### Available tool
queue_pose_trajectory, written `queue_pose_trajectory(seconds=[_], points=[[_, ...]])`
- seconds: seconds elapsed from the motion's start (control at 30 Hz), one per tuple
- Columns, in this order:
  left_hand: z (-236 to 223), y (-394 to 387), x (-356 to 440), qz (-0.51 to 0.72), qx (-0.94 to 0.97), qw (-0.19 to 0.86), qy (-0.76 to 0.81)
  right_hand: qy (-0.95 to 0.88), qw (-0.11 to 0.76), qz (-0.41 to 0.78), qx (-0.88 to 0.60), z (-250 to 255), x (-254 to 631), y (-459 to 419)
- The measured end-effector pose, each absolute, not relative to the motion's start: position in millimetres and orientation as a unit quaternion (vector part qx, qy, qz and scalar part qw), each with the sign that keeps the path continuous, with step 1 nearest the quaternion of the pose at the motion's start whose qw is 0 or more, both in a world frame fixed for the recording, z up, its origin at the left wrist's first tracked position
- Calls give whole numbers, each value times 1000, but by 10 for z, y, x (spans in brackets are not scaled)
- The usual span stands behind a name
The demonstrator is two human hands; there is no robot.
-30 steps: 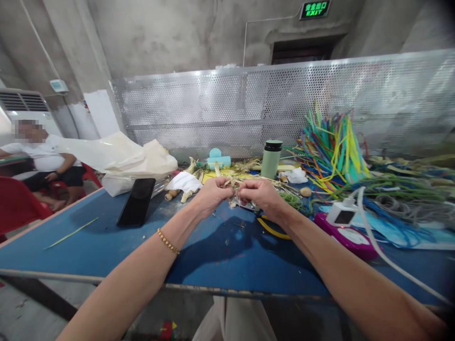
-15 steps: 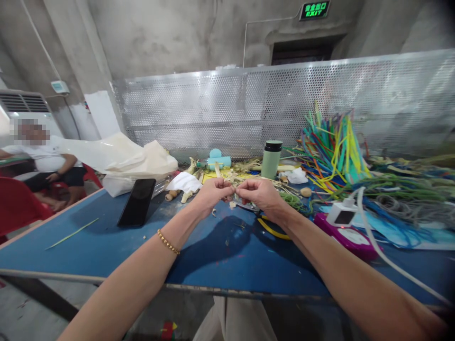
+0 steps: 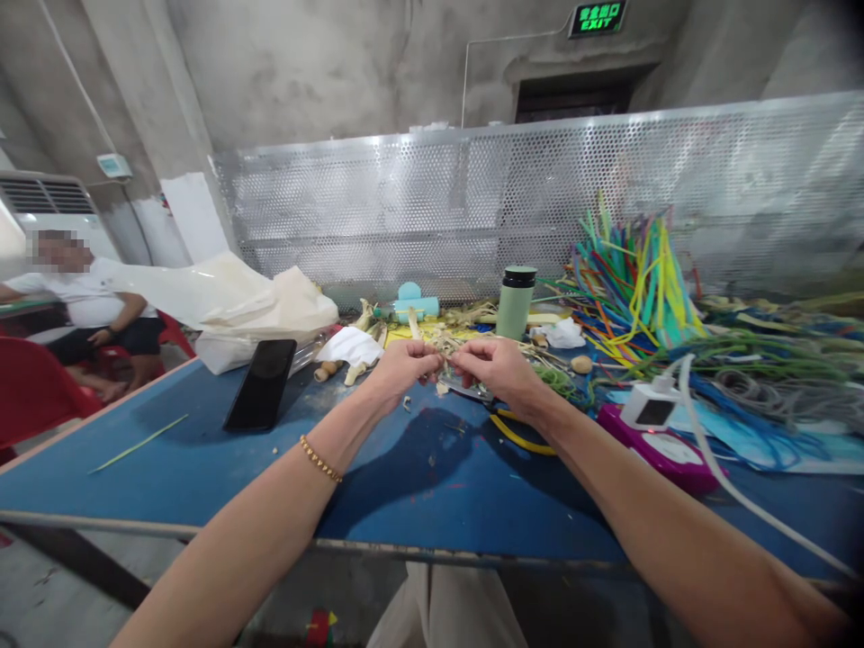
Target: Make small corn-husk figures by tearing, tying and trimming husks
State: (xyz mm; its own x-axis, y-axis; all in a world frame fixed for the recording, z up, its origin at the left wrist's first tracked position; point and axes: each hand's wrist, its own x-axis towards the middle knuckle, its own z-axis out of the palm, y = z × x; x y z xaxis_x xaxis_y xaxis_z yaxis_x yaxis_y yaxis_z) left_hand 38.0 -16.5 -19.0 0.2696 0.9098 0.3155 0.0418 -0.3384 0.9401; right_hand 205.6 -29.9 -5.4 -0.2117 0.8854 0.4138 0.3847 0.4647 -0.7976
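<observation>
Green sign (image 3: 598,18) reads "EXIT". Left hand (image 3: 400,369) and right hand (image 3: 498,367), fingertips together, pinch straw strip (image 3: 446,363) above blue table (image 3: 202,468).

A small pale dried straw piece (image 3: 446,361) sits pinched above the blue table, mostly hidden.

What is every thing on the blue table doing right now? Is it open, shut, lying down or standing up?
left hand: fingers pinched on the pale straw strip
right hand: fingers pinched on the same strip
pale straw strip: held between both hands, above the table
green bottle: upright, dark cap on
black phone: propped aslant, screen dark
white charger: lying on the pink box, cable attached
coloured strips: loose bunch, fanned upward
</observation>
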Motion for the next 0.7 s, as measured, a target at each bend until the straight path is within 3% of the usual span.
queue_pose_trajectory(seconds=[0.2,0.47,0.7], points=[[-208,-156,388,492,663,426,369,-732,444,276,-436,-106,2059,-256],[-242,-133,398,467,725,320,392,-747,428,249,-444,-166,2048,-220],[-284,-93,421,475,719,321,393,-753,446,177,-450,-196,2018,-213]])
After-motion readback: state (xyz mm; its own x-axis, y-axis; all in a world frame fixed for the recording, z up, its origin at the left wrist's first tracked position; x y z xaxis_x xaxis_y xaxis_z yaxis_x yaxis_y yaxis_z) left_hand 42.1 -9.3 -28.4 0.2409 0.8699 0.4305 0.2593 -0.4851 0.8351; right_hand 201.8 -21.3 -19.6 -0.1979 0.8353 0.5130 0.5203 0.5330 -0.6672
